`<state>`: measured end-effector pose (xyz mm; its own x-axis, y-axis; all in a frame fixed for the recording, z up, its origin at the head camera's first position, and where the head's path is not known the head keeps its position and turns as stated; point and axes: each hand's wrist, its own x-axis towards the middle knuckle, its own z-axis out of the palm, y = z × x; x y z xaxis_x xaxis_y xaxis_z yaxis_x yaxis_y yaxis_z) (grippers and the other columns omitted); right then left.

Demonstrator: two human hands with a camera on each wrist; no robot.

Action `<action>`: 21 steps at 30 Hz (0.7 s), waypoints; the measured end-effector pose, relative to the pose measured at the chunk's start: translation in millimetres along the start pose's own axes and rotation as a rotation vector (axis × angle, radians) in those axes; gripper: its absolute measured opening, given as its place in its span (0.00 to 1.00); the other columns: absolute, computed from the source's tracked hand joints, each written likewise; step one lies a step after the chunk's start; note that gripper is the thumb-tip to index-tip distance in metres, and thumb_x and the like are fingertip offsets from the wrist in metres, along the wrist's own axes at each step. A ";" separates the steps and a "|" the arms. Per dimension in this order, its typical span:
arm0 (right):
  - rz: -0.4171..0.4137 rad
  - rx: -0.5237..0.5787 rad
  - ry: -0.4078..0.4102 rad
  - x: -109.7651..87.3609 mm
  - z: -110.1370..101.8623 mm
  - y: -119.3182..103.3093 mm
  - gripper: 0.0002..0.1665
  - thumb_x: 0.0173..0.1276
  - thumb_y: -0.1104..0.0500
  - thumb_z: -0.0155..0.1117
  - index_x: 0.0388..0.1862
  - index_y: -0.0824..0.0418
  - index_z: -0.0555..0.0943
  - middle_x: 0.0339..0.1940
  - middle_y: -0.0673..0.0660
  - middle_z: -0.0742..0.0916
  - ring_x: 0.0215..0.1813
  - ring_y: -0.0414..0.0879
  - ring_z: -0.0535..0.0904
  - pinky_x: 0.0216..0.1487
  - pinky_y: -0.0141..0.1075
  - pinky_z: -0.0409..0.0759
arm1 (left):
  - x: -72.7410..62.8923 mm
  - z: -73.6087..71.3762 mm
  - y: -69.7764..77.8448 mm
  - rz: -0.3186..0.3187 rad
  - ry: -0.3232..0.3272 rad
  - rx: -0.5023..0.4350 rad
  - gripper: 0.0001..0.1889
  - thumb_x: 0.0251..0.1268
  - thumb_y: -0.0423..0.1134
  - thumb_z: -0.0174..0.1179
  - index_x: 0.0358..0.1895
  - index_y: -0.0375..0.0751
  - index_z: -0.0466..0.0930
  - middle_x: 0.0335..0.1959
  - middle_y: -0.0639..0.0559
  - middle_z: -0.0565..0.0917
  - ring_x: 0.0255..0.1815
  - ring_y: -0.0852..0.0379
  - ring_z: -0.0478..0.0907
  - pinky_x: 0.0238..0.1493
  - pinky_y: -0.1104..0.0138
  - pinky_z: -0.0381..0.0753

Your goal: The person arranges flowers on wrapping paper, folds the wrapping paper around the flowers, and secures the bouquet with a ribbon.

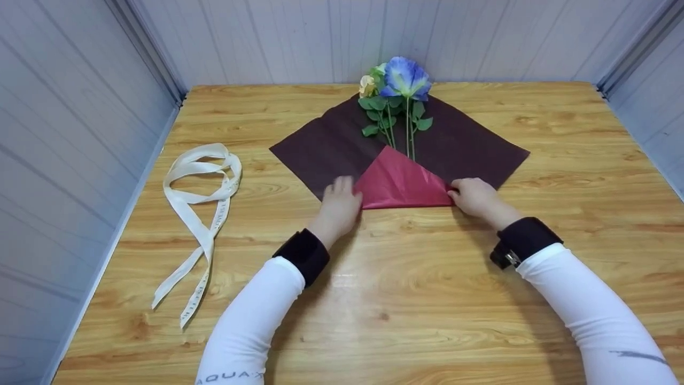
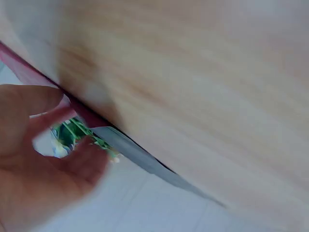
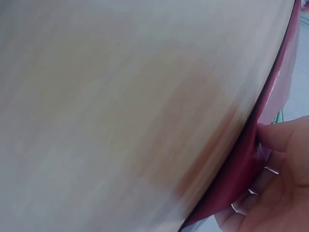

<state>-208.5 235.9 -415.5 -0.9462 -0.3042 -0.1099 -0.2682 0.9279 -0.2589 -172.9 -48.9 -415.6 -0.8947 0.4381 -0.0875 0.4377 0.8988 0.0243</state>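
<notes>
A sheet of wrapping paper [image 1: 470, 136], dark on its inner face, lies on the table with its near corner folded up into a red triangle [image 1: 401, 184]. Over the fold stand the stems of artificial flowers: a large blue bloom [image 1: 405, 79], a small cream one [image 1: 367, 85] and green leaves [image 1: 378, 102]. At the fold's left end is my left hand [image 1: 337, 206], slightly blurred; its fingers look loosely extended, the thumb by the paper's edge in the left wrist view. My right hand [image 1: 477, 198] pinches the fold's right end between thumb [image 3: 275, 136] and fingers.
A loosely looped white ribbon [image 1: 195, 200] with printed lettering lies to the left on the wooden table [image 1: 385, 315]. Pale panel walls [image 1: 299, 43] rise behind the table and along both sides. The blooms reach close to the back edge.
</notes>
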 end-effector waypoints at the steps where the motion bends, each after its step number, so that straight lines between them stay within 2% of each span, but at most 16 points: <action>1: -0.005 -0.015 0.004 -0.3 -0.5 -0.3 0.12 0.70 0.61 0.53 0.30 0.68 0.76 0.34 0.69 0.84 0.44 0.66 0.80 0.47 0.55 0.74 | -2.0 0.5 2.0 0.054 -0.020 0.012 0.21 0.65 0.33 0.52 0.62 0.33 0.72 0.65 0.33 0.65 0.67 0.38 0.61 0.65 0.52 0.66; 3: -0.007 -0.042 0.013 -1.1 -1.0 -1.1 0.11 0.69 0.60 0.54 0.31 0.68 0.76 0.35 0.70 0.84 0.44 0.67 0.79 0.47 0.56 0.74 | -6.0 2.2 6.5 0.145 -0.073 0.019 0.24 0.69 0.35 0.49 0.65 0.28 0.66 0.71 0.33 0.59 0.72 0.39 0.55 0.71 0.55 0.58; 5: -0.001 -0.068 0.040 -2.3 -1.1 -3.3 0.10 0.68 0.60 0.55 0.35 0.69 0.76 0.36 0.72 0.82 0.44 0.69 0.78 0.46 0.57 0.74 | -9.9 3.9 11.3 0.169 -0.155 -0.019 0.27 0.73 0.40 0.44 0.69 0.26 0.57 0.74 0.34 0.54 0.75 0.41 0.50 0.74 0.57 0.52; 8: -0.018 -0.091 0.144 -3.6 2.7 -13.2 0.15 0.65 0.59 0.59 0.44 0.70 0.74 0.43 0.73 0.78 0.47 0.70 0.74 0.46 0.59 0.72 | -14.1 7.5 17.4 0.122 -0.231 -0.076 0.34 0.76 0.50 0.39 0.73 0.28 0.46 0.76 0.34 0.46 0.77 0.42 0.42 0.75 0.56 0.46; 11: -0.146 -0.092 0.223 -4.0 13.0 -33.2 0.20 0.63 0.58 0.61 0.49 0.70 0.74 0.51 0.73 0.75 0.54 0.69 0.71 0.52 0.60 0.70 | -16.7 10.4 21.3 0.068 -0.251 -0.115 0.39 0.73 0.56 0.40 0.75 0.33 0.41 0.76 0.35 0.41 0.77 0.42 0.38 0.75 0.52 0.43; 13: -0.287 -0.097 0.186 -4.6 21.0 -51.2 0.23 0.63 0.55 0.61 0.53 0.69 0.75 0.57 0.71 0.75 0.59 0.67 0.69 0.58 0.60 0.66 | -17.6 11.2 22.9 0.047 -0.259 -0.123 0.40 0.72 0.59 0.40 0.75 0.36 0.40 0.76 0.35 0.40 0.77 0.41 0.37 0.75 0.50 0.42; 16: -0.454 -0.103 0.035 -7.1 30.7 -77.2 0.30 0.66 0.51 0.59 0.61 0.69 0.73 0.63 0.67 0.73 0.65 0.63 0.65 0.64 0.58 0.61 | -18.1 10.5 24.2 0.037 -0.272 -0.118 0.40 0.72 0.60 0.39 0.75 0.37 0.39 0.76 0.35 0.39 0.77 0.41 0.36 0.75 0.50 0.41; 18: -0.495 -0.123 -0.045 -8.6 33.8 -89.9 0.34 0.68 0.49 0.57 0.65 0.69 0.69 0.66 0.66 0.72 0.66 0.61 0.63 0.64 0.57 0.59 | -17.9 9.4 24.6 0.039 -0.270 -0.118 0.40 0.72 0.60 0.39 0.75 0.36 0.40 0.76 0.35 0.39 0.77 0.41 0.36 0.75 0.50 0.41; 21: -0.493 -0.153 -0.081 -9.5 35.1 -100.0 0.35 0.69 0.48 0.55 0.67 0.70 0.67 0.66 0.64 0.72 0.66 0.59 0.62 0.63 0.55 0.60 | -17.6 7.7 25.0 0.049 -0.267 -0.122 0.41 0.72 0.60 0.40 0.75 0.35 0.41 0.76 0.35 0.40 0.77 0.42 0.36 0.75 0.50 0.41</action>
<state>-166.4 138.4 -422.2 -0.6853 -0.7233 -0.0853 -0.7077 0.6890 -0.1562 -145.5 -34.3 -421.1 -0.8107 0.4758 -0.3413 0.4515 0.8791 0.1530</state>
